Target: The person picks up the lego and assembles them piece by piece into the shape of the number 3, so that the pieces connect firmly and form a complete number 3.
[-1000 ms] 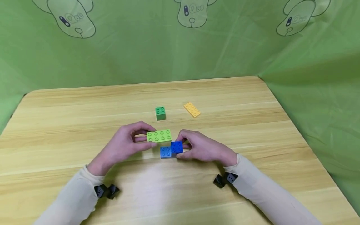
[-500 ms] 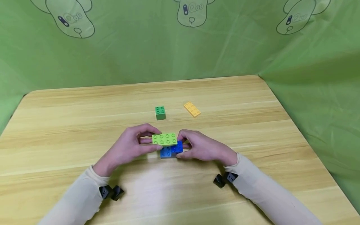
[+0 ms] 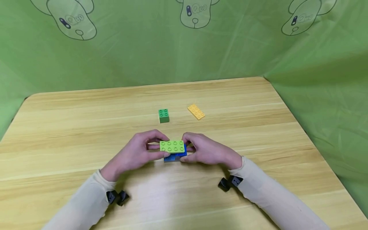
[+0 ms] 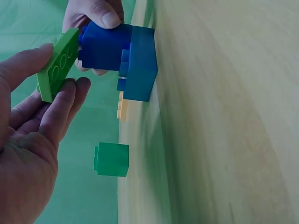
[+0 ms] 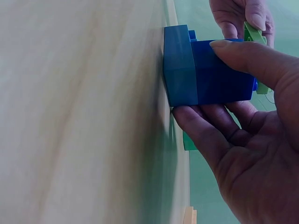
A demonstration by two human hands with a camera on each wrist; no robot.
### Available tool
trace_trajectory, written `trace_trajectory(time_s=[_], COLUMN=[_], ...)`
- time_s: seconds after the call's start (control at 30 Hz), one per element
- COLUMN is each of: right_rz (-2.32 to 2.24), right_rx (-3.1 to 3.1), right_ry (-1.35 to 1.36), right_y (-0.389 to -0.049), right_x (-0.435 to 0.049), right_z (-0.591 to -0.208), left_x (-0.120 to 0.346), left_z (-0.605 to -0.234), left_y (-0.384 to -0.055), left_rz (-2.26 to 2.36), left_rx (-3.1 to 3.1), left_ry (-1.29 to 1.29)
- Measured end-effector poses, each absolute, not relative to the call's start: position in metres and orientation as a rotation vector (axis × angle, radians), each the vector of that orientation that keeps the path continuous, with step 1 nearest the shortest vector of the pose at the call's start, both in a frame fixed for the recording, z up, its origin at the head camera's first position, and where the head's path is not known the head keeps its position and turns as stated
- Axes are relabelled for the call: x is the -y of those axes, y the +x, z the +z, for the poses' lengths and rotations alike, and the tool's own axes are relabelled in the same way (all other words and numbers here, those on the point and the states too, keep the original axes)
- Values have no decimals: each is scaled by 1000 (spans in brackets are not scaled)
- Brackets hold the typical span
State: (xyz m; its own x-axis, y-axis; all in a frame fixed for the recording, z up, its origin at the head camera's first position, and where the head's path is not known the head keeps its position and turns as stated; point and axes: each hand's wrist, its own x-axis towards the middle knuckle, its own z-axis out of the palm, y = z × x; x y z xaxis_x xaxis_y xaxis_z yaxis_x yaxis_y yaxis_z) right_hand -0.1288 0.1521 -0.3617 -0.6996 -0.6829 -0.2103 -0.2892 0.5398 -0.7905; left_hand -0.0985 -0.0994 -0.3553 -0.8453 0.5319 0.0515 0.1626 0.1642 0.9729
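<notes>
My left hand (image 3: 141, 151) pinches a flat lime-green building plate (image 3: 172, 146) between thumb and fingers. In the left wrist view the plate (image 4: 58, 64) is tilted, one end right at the studs of a dark blue brick (image 4: 105, 45). That brick stands on one half of a longer, lighter blue brick (image 4: 141, 65), whose other studs are bare. From the other side my right hand (image 3: 208, 150) grips the dark blue brick (image 5: 222, 72), thumb on one face and fingers opposite. Seen from the head, the lime-green plate covers most of both blue bricks.
A green square brick (image 3: 164, 116) sits on the wooden table (image 3: 86, 127) beyond the hands. To its right lies a flat yellow-orange plate (image 3: 196, 111). Green cloth (image 3: 138, 54) with printed outlines hangs behind the table. Small black devices (image 3: 230, 183) are worn at both wrists.
My left hand has carried the lime-green plate to the right and slightly nearer, over the blue bricks. The right hand has kept its grip in place.
</notes>
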Motion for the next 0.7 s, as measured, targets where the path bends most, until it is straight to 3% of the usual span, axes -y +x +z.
trace_trajectory(time_s=[0.7], right_rz=[-1059], right_rx=[-2265], right_ry=[-810], right_y=[-130], right_x=[-151], right_z=[-364], left_x=[92], left_z=[-359], left_y=[-98], left_rz=[1630], left_rx=[-2235], left_ry=[655])
